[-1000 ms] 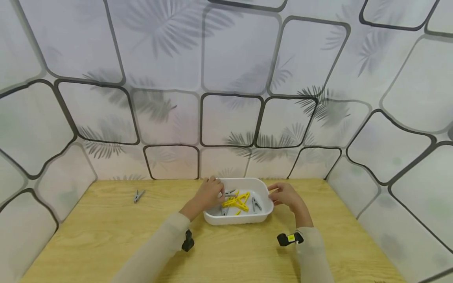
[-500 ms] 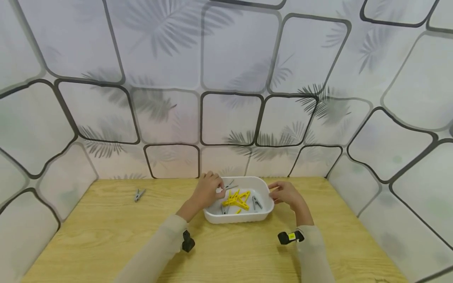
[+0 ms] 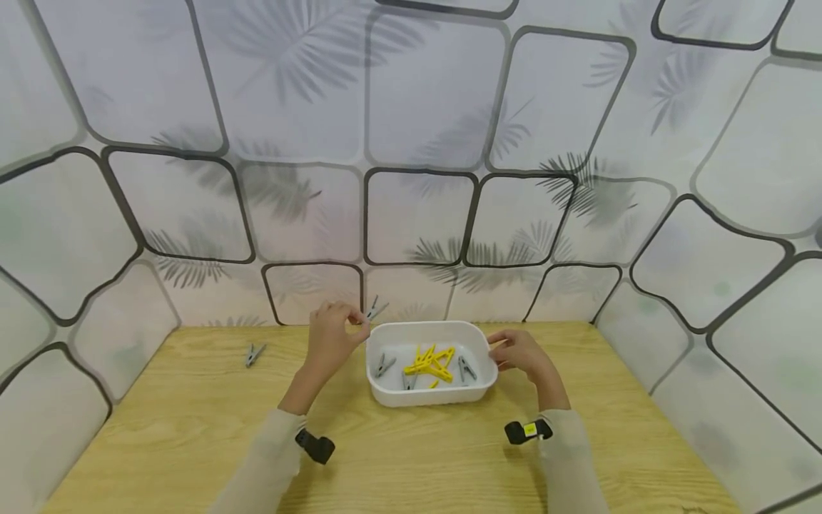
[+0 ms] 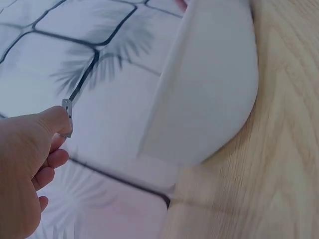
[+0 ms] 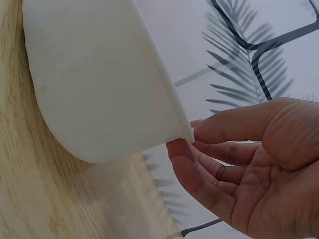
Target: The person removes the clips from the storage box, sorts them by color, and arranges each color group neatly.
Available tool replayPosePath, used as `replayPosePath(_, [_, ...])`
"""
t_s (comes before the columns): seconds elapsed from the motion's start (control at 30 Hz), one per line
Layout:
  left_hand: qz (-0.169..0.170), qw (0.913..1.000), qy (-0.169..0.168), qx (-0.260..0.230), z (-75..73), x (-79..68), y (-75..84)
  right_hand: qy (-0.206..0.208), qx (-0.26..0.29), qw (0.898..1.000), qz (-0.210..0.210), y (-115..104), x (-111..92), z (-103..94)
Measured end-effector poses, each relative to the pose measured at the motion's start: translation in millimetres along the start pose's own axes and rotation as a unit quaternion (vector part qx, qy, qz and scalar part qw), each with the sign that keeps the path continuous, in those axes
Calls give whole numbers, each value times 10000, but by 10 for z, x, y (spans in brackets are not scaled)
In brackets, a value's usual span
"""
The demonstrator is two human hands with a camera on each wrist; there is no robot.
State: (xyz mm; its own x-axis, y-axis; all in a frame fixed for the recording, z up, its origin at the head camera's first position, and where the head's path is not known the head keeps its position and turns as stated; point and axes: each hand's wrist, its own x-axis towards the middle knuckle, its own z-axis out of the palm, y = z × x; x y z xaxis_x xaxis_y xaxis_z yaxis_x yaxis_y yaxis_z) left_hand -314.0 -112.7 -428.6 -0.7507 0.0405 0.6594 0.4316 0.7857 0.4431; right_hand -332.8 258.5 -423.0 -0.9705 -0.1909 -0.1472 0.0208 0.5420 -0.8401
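My left hand (image 3: pixel 330 335) pinches a grey clothespin (image 3: pixel 375 309) between thumb and fingertips, just beyond the back left corner of a white plastic tub (image 3: pixel 430 395). In the left wrist view one end of that clothespin (image 4: pixel 68 112) sticks up past the thumb. Inside the tub lie several yellow clothespins (image 3: pixel 429 364), heaped at the middle. Grey clothespins lie around them, one grey clothespin (image 3: pixel 384 365) at the left and another grey clothespin (image 3: pixel 467 368) at the right. My right hand (image 3: pixel 520 353) grips the tub's right rim, fingertips at its edge in the right wrist view.
A single grey clothespin (image 3: pixel 254 355) lies on the wooden table (image 3: pixel 411 457), well left of the tub. The patterned wall (image 3: pixel 308 293) rises right behind the table's back edge. Black wrist cameras sit on both forearms.
My left hand has come up out of the tub and moved left, bringing a grey clothespin with it. A grey clothespin at the tub's left is now uncovered. My right hand stays at the rim.
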Motion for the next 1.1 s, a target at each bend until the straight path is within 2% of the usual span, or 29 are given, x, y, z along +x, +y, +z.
replayPosePath(0.1, [-226,9996,150,22,-144,-52,-125,49,-17,10000,51,-6,8,5])
replayPosePath(0.27, [-373,9976,527,250,-356,-198,-362,91,-89,9999,110,-19,11,14])
replayPosePath(0.57, [-837,9896,979,639,-571,-478,-728,69,-63,9999,56,-9,-1,30])
replayPosePath(0.83, [-1303,9853,712,846,-678,-663,-932,16,-22,10000,-12,32,-15,59])
replayPosePath(0.97, [-1395,9839,576,960,-698,-713,-997,82,-66,9999,34,37,-13,55])
replayPosePath(1.1, [-1641,9811,352,963,-726,-743,-1034,106,-71,9999,50,37,-31,47])
